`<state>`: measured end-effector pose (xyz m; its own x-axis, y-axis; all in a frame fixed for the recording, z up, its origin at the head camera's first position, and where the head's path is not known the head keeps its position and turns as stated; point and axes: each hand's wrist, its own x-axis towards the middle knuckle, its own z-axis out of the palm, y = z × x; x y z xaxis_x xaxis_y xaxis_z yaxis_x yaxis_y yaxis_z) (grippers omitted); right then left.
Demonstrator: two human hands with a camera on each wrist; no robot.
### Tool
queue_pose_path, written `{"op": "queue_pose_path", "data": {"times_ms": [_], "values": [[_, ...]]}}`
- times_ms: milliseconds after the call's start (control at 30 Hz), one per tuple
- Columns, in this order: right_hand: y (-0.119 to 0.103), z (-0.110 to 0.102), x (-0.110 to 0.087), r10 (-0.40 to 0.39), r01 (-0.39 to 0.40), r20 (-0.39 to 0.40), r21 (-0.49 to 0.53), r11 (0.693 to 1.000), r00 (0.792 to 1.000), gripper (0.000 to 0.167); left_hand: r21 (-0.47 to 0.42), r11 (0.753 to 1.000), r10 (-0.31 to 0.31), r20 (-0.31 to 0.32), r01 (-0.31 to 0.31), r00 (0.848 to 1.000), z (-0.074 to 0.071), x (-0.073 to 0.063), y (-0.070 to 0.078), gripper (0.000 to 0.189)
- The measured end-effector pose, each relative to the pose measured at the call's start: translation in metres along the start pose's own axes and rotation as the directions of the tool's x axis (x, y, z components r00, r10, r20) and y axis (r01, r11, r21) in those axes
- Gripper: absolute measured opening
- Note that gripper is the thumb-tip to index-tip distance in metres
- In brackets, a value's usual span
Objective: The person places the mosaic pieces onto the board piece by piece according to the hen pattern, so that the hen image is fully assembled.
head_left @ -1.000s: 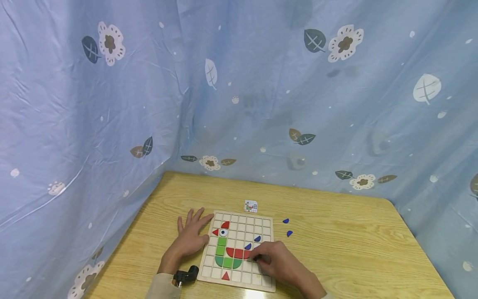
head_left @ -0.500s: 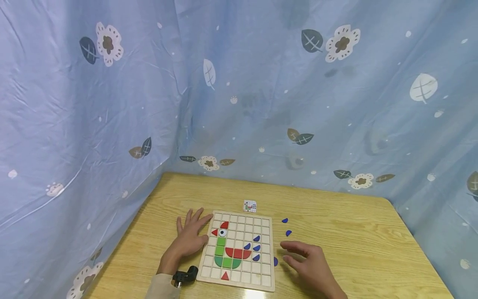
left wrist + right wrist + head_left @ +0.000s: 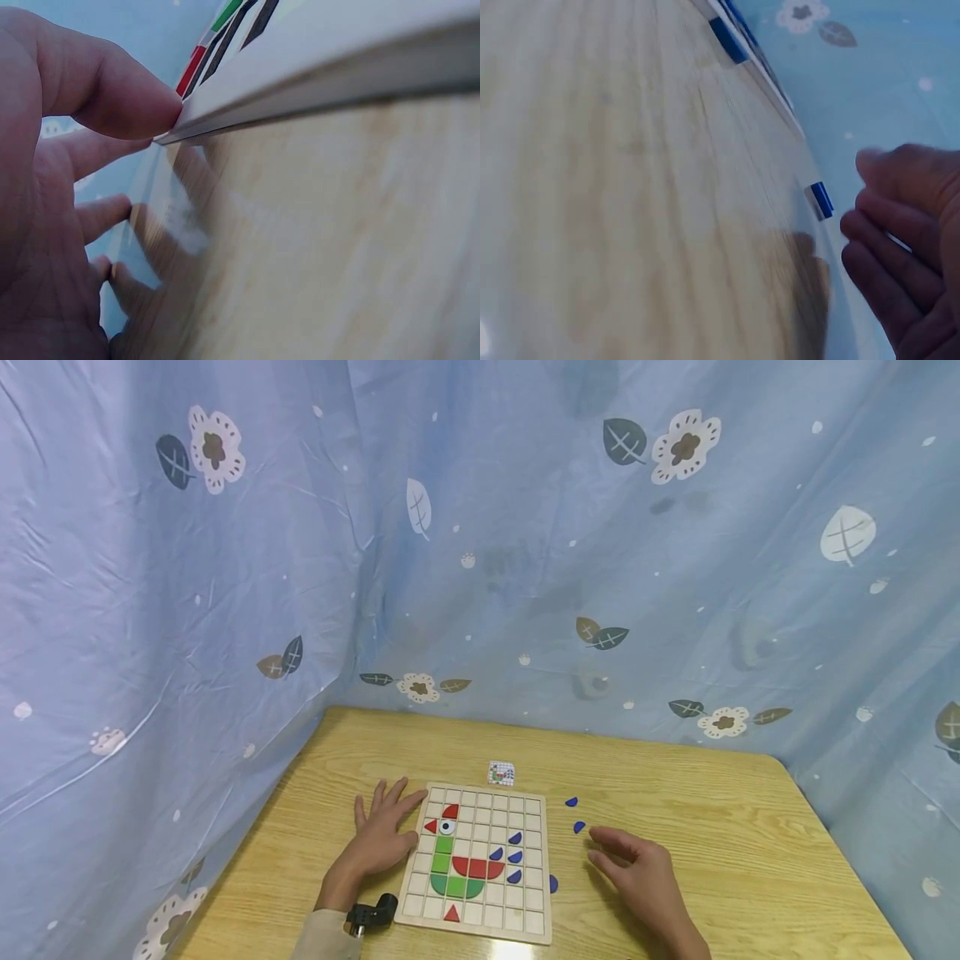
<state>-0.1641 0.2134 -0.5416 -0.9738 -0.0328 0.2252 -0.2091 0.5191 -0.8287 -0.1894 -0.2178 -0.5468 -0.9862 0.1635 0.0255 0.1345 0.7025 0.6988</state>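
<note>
A square wooden grid board (image 3: pixel 487 814) carries red, green and blue pieces laid out like a bird, with an eye piece (image 3: pixel 446 827) at its head. My left hand (image 3: pixel 378 843) lies with fingers spread at the board's left side; in the left wrist view, the thumb and index finger touch the board's edge (image 3: pixel 285 82). To the right of the board, my right hand (image 3: pixel 641 877) hovers with fingers slightly bent and holds nothing. Just off its fingertips lies a blue half-round piece (image 3: pixel 579 827), seen apart from the fingers in the right wrist view.
Another blue half-round piece (image 3: pixel 572 802) lies farther back on the wooden table (image 3: pixel 712 810). One more blue piece (image 3: pixel 553 883) rests against the board's right edge. Behind the board is a small pattern card (image 3: pixel 501 773). A blue curtain (image 3: pixel 525 568) surrounds the table's far sides.
My right hand has released a blue piece on the board, drawn back to the right, and moved up toward the loose blue pieces. The left hand stays in place.
</note>
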Motion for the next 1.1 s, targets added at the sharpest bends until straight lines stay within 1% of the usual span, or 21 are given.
{"op": "queue_pose_path", "data": {"times_ms": [100, 200, 367, 433, 600, 733, 833, 967, 1100], "values": [[0.001, 0.005, 0.009, 0.013, -0.012, 0.007, -0.073, 0.997, 1.0, 0.032, -0.001, 1.0, 0.004, 0.001, -0.004, 1.0, 0.001, 0.0, 0.0, 0.074], [0.001, 0.009, 0.018, 0.0, 0.002, 0.016, -0.137, 0.991, 1.0, 0.032, -0.003, 1.0, 0.007, 0.001, -0.007, 1.0, 0.001, 0.0, 0.0, 0.074], [0.0, 0.016, 0.031, -0.066, 0.069, 0.02, -0.187, 0.98, 0.998, 0.032, -0.005, 1.0, 0.015, -0.011, -0.015, 1.0, 0.0, -0.001, 0.002, 0.073], [0.0, 0.019, 0.035, -0.088, 0.091, 0.026, -0.179, 0.98, 0.996, 0.032, -0.001, 1.0, 0.014, -0.015, -0.014, 1.0, 0.0, -0.002, 0.003, 0.073], [-0.003, 0.027, 0.042, -0.108, 0.112, 0.03, -0.161, 0.981, 0.994, 0.03, 0.003, 1.0, 0.01, -0.016, -0.01, 1.0, 0.0, -0.002, 0.002, 0.074], [-0.005, 0.035, 0.046, -0.134, 0.136, 0.024, -0.183, 0.974, 0.991, 0.029, 0.005, 1.0, 0.011, -0.021, -0.011, 1.0, 0.001, 0.0, 0.002, 0.073], [-0.006, 0.038, 0.048, -0.138, 0.141, 0.029, -0.198, 0.97, 0.99, 0.029, 0.006, 1.0, 0.016, -0.03, -0.016, 0.999, 0.002, 0.0, 0.001, 0.073], [-0.008, 0.039, 0.048, -0.109, 0.113, 0.033, -0.208, 0.971, 0.994, 0.028, 0.011, 1.0, 0.014, -0.035, -0.014, 0.999, 0.002, 0.0, 0.001, 0.073], [-0.016, 0.041, 0.045, -0.075, 0.079, 0.031, -0.153, 0.985, 0.997, 0.027, 0.013, 1.0, 0.016, -0.038, -0.016, 0.999, 0.001, 0.0, 0.001, 0.074]]}}
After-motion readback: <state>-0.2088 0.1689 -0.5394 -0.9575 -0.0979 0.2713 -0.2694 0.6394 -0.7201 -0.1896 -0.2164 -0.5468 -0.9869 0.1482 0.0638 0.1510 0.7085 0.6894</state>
